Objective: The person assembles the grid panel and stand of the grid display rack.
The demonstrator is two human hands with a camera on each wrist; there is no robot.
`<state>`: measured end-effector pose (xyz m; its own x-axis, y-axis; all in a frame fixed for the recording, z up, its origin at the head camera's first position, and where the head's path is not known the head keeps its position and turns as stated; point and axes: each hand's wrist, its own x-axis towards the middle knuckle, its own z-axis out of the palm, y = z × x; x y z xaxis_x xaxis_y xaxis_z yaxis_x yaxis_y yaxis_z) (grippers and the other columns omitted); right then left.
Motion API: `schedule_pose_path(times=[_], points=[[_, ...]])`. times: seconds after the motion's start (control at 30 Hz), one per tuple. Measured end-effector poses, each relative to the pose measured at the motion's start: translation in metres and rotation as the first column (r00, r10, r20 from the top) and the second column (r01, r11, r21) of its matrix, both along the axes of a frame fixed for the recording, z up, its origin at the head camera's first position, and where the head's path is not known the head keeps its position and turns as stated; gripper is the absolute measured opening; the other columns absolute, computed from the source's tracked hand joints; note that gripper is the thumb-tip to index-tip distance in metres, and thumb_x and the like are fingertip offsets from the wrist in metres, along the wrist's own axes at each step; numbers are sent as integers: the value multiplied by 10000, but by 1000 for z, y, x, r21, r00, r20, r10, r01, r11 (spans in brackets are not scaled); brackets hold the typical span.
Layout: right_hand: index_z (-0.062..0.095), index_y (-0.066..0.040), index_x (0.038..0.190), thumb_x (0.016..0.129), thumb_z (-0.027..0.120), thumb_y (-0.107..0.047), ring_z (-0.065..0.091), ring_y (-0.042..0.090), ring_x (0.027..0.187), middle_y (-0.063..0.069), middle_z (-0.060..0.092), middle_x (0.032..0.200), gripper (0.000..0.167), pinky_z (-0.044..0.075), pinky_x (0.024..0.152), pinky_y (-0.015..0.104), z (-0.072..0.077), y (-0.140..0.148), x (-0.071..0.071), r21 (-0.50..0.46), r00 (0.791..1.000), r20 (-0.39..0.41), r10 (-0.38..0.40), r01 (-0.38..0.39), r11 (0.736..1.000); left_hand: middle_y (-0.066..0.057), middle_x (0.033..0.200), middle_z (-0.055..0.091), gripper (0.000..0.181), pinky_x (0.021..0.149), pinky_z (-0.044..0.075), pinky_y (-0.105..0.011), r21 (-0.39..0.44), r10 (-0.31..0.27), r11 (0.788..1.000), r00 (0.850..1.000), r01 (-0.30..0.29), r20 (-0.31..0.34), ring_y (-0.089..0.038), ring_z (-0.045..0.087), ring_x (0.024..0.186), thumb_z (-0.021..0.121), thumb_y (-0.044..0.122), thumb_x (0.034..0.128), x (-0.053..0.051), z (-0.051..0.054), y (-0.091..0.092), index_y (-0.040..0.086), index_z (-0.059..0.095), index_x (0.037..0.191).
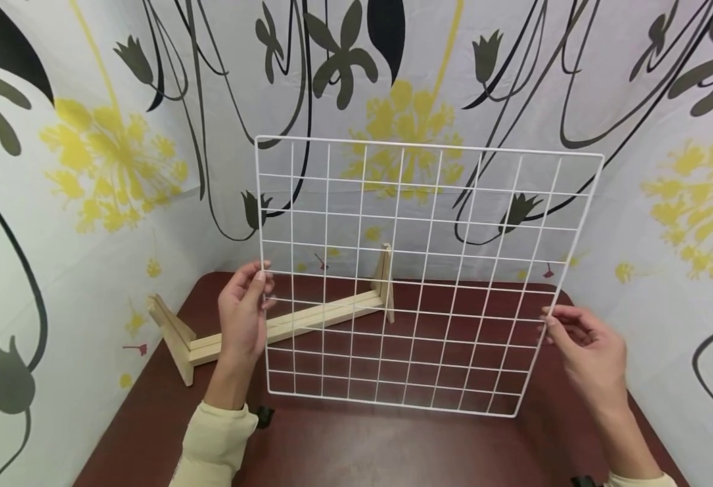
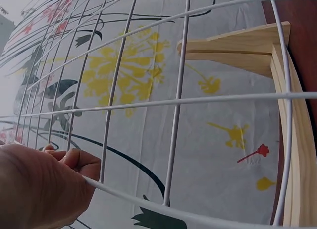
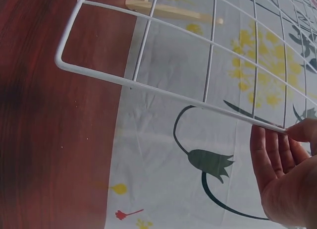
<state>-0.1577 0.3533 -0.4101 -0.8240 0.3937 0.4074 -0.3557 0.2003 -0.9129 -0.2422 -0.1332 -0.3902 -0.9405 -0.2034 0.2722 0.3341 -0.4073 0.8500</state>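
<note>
A white wire grid panel (image 1: 401, 182) is held up above the table, roughly upright and leaning. My left hand (image 1: 243, 314) pinches its left edge between thumb and fingers; the left wrist view shows that hand (image 2: 54, 184) curled at the grid's rim wire (image 2: 163, 210). On the right edge, my right hand (image 1: 590, 352) grips with thumb and fingertips, and the right wrist view has this hand (image 3: 290, 174) at the outer wire (image 3: 173, 96). Behind the grid stands a wooden frame (image 1: 326, 312), a long bar joining two triangular ends, partly covered by my left hand.
The dark red table (image 1: 356, 446) runs under both arms. Floral-patterned cloth (image 1: 228, 162) surrounds it at the back and both sides. The wooden frame's left end (image 1: 174, 338) stands near the table's left edge.
</note>
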Motion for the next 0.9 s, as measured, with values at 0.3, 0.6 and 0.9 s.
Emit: schedule_pose_path(times=[0.3, 0.6, 0.9], points=[[648, 201, 1135, 947, 703, 102, 754, 62, 746, 18, 799, 959, 219, 594, 629, 154, -6, -6, -3, -33, 1000, -24, -15, 14, 999, -5, 841, 589, 139, 527, 336, -173, 121, 22, 992, 1000, -21, -3, -64, 353, 614, 619, 141, 1077, 1, -10, 2, 63, 711, 1009], [652, 190, 1143, 964, 690, 81, 757, 44, 783, -24, 806, 1006, 213, 600, 661, 150, -11, -5, -3, 17, 998, -48, -43, 44, 999, 13, 703, 558, 222, 525, 182, -249, 214, 50, 976, 998, -39, -45, -64, 289, 547, 659, 154, 1058, -1, -15, 8, 49, 710, 869], [642, 203, 1149, 957, 691, 90, 756, 40, 800, -14, 807, 1026, 228, 604, 681, 147, -13, -6, -4, 16, 996, -69, -57, 58, 998, -1, 665, 541, 229, 565, 155, -299, 246, 65, 969, 993, -39, -97, -91, 262, 544, 655, 123, 1055, -1, -16, 10, -28, 658, 884]])
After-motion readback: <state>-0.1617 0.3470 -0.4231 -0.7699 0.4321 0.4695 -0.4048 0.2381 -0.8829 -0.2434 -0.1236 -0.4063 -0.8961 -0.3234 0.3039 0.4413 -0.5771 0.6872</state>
